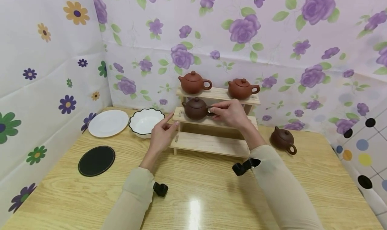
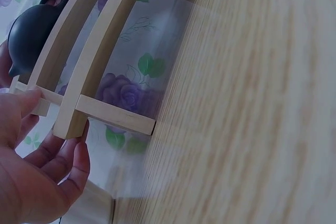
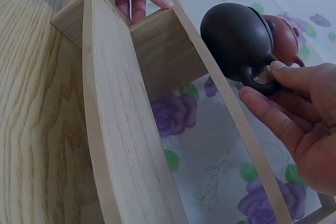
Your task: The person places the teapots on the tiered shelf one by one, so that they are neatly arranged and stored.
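Note:
My right hand pinches the looped handle of a dark brown teapot between thumb and fingers. The lidded teapot is at the left part of the middle tier of a three-tier wooden stand, spout pointing left. At the stand's left end, my left hand holds the wood, its thumb by the middle tier and its other fingers bent behind the end. Two reddish-brown teapots sit on the top tier, one on the left and one on the right.
Another dark brown teapot stands on the table right of the stand. To the left are a scalloped white bowl with a dark rim, a white plate and a round black mat. Flowered cloth hangs behind the stand.

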`<state>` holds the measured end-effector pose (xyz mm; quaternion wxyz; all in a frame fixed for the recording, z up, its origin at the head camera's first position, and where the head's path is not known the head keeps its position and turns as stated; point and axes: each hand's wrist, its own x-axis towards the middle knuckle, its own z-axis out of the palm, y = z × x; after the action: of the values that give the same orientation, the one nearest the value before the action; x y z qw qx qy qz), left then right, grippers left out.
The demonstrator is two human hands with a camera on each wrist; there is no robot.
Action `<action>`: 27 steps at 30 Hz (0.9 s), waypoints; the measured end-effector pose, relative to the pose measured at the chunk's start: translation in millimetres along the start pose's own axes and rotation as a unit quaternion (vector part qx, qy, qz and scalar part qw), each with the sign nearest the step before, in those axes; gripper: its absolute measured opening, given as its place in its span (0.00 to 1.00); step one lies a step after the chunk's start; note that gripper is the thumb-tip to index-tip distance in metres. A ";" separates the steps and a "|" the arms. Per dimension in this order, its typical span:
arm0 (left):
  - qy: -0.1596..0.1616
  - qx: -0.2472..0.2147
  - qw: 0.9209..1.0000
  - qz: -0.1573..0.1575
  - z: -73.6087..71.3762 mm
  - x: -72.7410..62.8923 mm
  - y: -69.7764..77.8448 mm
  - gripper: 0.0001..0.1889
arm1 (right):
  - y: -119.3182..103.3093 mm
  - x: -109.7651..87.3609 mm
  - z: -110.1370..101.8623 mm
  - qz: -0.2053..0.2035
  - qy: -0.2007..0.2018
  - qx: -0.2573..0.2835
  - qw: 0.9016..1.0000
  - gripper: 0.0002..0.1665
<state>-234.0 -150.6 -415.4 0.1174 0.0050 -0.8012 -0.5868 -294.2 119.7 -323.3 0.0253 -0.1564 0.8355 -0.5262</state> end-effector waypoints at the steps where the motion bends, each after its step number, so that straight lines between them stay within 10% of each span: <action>1: -0.001 0.001 1.000 -0.001 -0.2 0.0 0.6 0.27 | -0.5 0.6 0.6 -0.001 -0.001 0.000 1.000 0.12; 27: -0.004 0.004 1.000 -0.009 -2.1 -0.2 1.0 0.28 | -5.4 10.5 11.3 0.023 -0.026 0.026 0.999 0.13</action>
<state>-233.3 -152.3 -413.9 0.1090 0.0100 -0.8037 -0.5849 -300.6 104.7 -322.3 0.0627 -0.1501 0.8237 -0.5432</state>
